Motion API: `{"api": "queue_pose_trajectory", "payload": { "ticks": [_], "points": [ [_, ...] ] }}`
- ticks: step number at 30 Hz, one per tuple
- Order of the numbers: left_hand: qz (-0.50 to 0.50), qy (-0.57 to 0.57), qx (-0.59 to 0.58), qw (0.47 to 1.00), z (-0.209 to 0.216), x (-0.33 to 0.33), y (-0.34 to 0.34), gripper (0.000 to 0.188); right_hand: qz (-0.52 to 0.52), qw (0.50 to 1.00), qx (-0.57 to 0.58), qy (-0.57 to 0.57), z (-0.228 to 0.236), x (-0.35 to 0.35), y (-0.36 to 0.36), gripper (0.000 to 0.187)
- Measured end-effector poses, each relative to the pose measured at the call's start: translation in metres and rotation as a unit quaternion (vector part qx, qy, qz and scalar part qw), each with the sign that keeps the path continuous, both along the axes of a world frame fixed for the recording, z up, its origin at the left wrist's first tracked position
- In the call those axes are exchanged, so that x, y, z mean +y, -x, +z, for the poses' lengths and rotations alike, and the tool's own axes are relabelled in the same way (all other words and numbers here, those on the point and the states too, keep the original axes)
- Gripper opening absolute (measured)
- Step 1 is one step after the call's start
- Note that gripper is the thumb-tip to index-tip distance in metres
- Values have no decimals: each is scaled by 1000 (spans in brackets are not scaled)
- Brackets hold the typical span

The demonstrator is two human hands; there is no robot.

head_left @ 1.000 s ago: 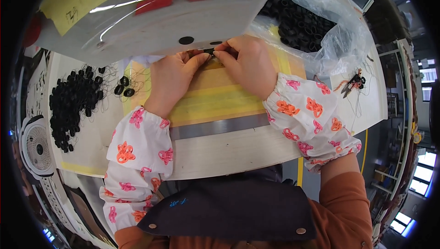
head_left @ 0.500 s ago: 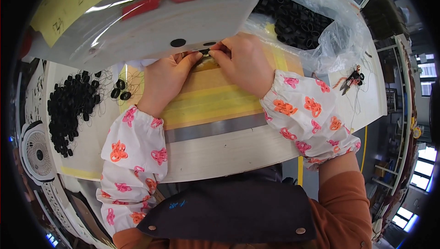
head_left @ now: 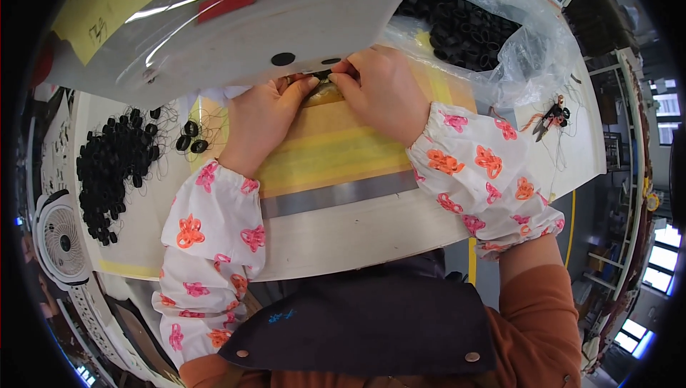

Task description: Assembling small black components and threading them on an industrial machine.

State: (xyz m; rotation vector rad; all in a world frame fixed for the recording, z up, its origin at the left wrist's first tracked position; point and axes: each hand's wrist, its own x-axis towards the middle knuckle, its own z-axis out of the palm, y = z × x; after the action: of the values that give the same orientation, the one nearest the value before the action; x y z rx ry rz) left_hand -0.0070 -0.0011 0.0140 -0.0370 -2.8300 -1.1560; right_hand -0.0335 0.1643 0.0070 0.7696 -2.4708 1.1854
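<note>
My left hand [head_left: 266,118] and my right hand [head_left: 386,91] meet below the pale grey head of a sewing machine [head_left: 343,20]. Each pinches with thumb and index finger at a small black band [head_left: 321,74]. The machine head and my fingers hide most of that band, so its full shape does not show. Under my hands lies the work surface, covered with yellow and tan tape [head_left: 332,146]. Left of my left hand are a few loose black loops [head_left: 191,138] with thread tails. Beyond them spreads a heap of similar black loops [head_left: 114,170].
A clear plastic bag [head_left: 532,38] full of black rings [head_left: 468,31] stands at the far right. Thread snips [head_left: 549,120] lie near the table's right edge among loose threads. A white fan [head_left: 63,241] is beyond the left edge. The pale table's front edge [head_left: 357,266] curves before my body.
The whole view has shifted slightly. Both hands stay at the same spot under the machine head, still pinching, with only small finger movements.
</note>
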Motion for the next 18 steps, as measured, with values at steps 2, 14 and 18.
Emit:
{"api": "queue_pose_trajectory", "payload": {
  "ticks": [2, 14, 18],
  "points": [
    [-5, -36, 9, 999, -7, -6, 1, 31, 0, 1000, -4, -10, 0, -4, 1, 11],
    [7, -42, -24, 999, -5, -8, 1, 26, -2, 1000, -17, -8, -2, -5, 4, 10],
    [18, -45, -34, 998, 0, 2, 2, 26, 11, 1000, -23, 8, -3, 2, 7, 11]
  ]
}}
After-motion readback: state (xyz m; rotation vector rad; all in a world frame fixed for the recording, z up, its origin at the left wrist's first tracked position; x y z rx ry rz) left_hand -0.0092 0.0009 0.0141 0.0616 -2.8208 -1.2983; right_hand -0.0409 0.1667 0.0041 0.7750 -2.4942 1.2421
